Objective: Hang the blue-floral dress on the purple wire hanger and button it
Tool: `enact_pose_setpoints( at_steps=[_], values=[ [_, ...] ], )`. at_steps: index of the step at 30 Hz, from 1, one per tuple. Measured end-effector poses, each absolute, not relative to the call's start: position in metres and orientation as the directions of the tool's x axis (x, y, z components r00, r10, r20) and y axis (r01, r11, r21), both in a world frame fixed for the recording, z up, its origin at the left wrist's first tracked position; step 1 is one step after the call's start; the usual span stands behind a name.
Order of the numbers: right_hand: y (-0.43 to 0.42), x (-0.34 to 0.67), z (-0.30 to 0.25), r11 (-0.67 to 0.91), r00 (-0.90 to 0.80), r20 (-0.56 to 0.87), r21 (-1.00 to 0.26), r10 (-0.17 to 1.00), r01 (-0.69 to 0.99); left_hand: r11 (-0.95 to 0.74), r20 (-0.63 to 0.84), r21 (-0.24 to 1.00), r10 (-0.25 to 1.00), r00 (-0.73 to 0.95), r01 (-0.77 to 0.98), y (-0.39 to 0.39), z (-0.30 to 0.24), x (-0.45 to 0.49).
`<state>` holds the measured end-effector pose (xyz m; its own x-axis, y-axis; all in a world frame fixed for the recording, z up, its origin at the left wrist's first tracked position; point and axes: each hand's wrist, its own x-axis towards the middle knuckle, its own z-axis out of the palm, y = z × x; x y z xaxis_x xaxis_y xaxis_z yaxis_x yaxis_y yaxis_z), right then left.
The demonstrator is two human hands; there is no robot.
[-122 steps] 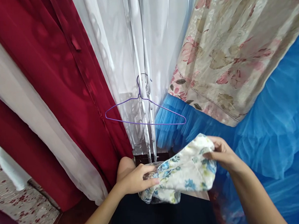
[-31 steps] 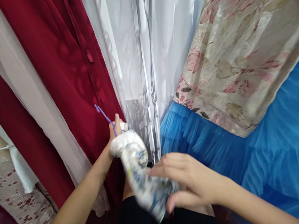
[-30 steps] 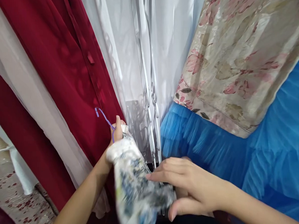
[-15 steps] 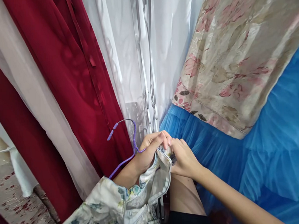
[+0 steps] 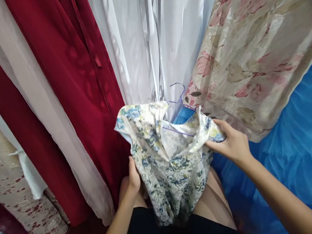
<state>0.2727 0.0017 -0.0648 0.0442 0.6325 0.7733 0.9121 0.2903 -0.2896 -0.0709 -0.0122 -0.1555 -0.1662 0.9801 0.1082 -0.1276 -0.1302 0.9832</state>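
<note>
A white floral blouse (image 5: 179, 174) with blue, green and yellow print hangs on a thin purple hanger (image 5: 181, 95), its hook standing up above the open collar. My right hand (image 5: 233, 141) pinches the blouse's right shoulder between thumb and fingers. At the left side edge, below the armhole, my left hand (image 5: 134, 176) has hold of the fabric; most of its fingers are hidden behind the cloth. The blouse is spread in front of my lap, its neckline facing up.
Long red fabric (image 5: 74, 82) and pale pink fabric (image 5: 40, 84) hang on the left. White cloth (image 5: 132, 56) with dangling straps hangs at the middle. A beige floral garment (image 5: 257, 64) and blue ruffled tulle (image 5: 284, 166) hang on the right.
My hands, earlier together at the bunched blouse, have moved apart to its two sides. The blouse is now spread out on the hanger, whose hook has shifted right and upward.
</note>
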Motion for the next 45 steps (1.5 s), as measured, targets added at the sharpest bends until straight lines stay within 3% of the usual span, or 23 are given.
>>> enact_pose_setpoints(
  at_steps=[3,8,11,13,16,18,20,23,32,37,39,42,43,45],
  values=[
    [0.007,0.261,-0.042,0.314,-0.024,0.756,-0.242,0.655,0.918,-0.113,0.073,0.990,0.928,-0.366,-0.089,-0.028,-0.195,-0.061],
    [0.005,0.257,-0.043,0.499,-0.260,0.735,-0.121,0.626,0.858,-0.105,0.052,0.983,0.946,-0.319,-0.151,-0.051,-0.242,-0.026],
    [0.000,0.258,-0.061,0.543,-0.271,0.767,-0.119,0.582,0.831,-0.072,-0.003,0.972,0.947,-0.320,-0.222,-0.068,-0.259,-0.008],
    [-0.009,0.248,-0.079,0.520,-0.116,0.847,-0.205,0.519,0.829,-0.040,-0.028,0.970,0.960,-0.278,-0.238,-0.079,-0.265,-0.002],
    [-0.034,0.212,-0.117,0.509,0.325,0.820,-0.553,0.470,0.659,-0.004,-0.054,0.973,0.968,-0.246,-0.230,-0.091,-0.266,0.001],
    [-0.055,0.178,-0.146,0.522,0.452,0.627,-0.779,0.634,0.348,0.005,-0.060,0.974,0.970,-0.235,-0.227,-0.095,-0.264,0.000],
    [-0.070,0.148,-0.173,0.398,0.212,0.412,-0.911,0.886,0.107,0.008,-0.059,0.973,0.975,-0.215,-0.230,-0.097,-0.261,-0.003],
    [-0.076,0.122,-0.199,0.213,-0.084,0.214,-0.977,0.973,-0.019,0.000,-0.045,0.973,0.981,-0.191,-0.232,-0.099,-0.258,-0.007],
    [-0.075,0.137,-0.195,0.132,-0.137,0.132,-0.991,0.982,-0.009,-0.034,0.021,0.991,0.994,-0.103,-0.127,-0.112,-0.260,0.003],
    [-0.085,0.140,-0.191,0.104,-0.146,0.118,-0.990,0.982,-0.097,-0.095,0.068,0.993,0.950,-0.304,-0.075,-0.108,-0.259,-0.012],
    [-0.086,0.141,-0.192,0.095,-0.144,0.112,-0.988,0.983,-0.118,-0.167,0.139,0.986,0.876,-0.461,-0.021,-0.105,-0.255,-0.023],
    [-0.089,0.144,-0.194,0.066,-0.144,0.088,-0.986,0.986,-0.152,-0.338,0.407,0.912,0.680,-0.609,0.233,-0.101,-0.245,-0.032],
    [-0.090,0.145,-0.194,0.055,-0.148,0.079,-0.985,0.986,-0.162,-0.375,0.504,0.864,0.641,-0.579,0.336,-0.100,-0.242,-0.031],
    [-0.094,0.146,-0.190,0.026,-0.174,0.058,-0.984,0.983,-0.177,-0.428,0.622,0.767,0.679,-0.390,0.479,-0.097,-0.234,-0.022]
  ],
)
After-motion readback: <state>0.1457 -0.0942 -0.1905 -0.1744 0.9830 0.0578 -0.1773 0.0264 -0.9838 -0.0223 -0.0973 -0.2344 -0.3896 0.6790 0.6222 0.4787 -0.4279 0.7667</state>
